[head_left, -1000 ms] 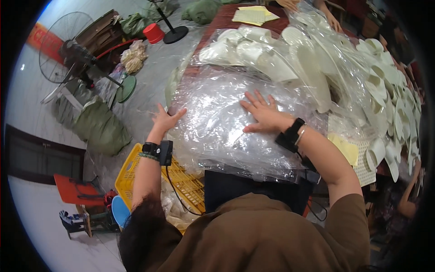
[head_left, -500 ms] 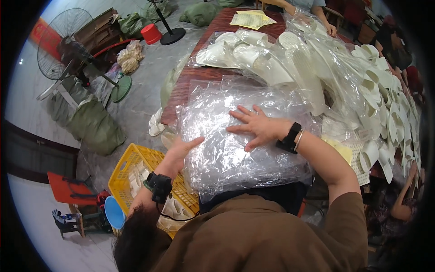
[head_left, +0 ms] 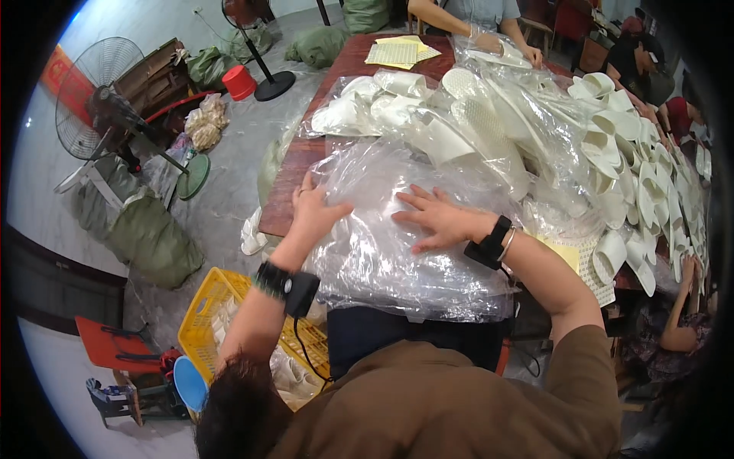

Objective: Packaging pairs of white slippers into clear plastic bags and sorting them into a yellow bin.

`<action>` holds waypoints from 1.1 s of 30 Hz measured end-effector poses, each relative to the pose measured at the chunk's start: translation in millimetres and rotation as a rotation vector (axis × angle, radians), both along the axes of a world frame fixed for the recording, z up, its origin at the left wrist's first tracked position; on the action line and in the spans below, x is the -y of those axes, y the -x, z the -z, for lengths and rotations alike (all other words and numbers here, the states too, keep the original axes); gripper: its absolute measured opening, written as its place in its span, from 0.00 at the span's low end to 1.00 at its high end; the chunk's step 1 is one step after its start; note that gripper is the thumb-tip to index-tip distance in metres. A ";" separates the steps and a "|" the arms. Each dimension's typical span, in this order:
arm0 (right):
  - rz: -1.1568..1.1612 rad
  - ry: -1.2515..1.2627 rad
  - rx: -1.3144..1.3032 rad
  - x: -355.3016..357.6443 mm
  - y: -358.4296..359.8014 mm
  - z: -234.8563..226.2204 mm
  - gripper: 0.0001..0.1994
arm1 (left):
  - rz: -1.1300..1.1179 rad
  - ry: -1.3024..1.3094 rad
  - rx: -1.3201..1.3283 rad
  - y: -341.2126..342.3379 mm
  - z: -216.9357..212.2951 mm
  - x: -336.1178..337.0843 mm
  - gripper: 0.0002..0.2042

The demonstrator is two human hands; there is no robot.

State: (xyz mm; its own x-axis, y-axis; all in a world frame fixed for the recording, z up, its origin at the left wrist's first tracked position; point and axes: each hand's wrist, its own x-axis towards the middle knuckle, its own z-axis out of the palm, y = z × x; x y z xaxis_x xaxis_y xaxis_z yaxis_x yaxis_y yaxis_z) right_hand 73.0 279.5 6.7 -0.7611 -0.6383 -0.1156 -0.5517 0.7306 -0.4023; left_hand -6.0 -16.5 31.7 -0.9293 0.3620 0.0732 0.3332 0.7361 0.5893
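A stack of clear plastic bags (head_left: 405, 268) lies on the near end of the dark red table (head_left: 284, 183) and hangs over its front edge. My left hand (head_left: 315, 210) rests at the stack's left side with fingers apart. On top of the bags, my right hand (head_left: 440, 220) lies flat with its fingers spread. Neither hand grips anything. Just beyond the stack are white slippers in clear bags (head_left: 447, 134), heaped across the table. Sheets of small labels (head_left: 592, 264) lie to the right of the bags.
A yellow crate (head_left: 200, 306) holding pale slippers stands on the floor at my left, beside a blue basin (head_left: 189, 382). Loose white slippers (head_left: 650, 183) pile up along the right. Across the table a co-worker's hands (head_left: 527, 55) handle bagged slippers. More label sheets (head_left: 394, 53) lie at the far left corner.
My left hand has moved away from me along the stack's left side. The bags' near edge sits slightly farther from me. My right hand stays spread on top.
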 end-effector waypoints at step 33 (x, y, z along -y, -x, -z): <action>0.085 -0.029 -0.006 -30.1 -5.6 12.6 0.38 | -0.082 -0.523 0.533 27.5 31.5 -100.1 0.19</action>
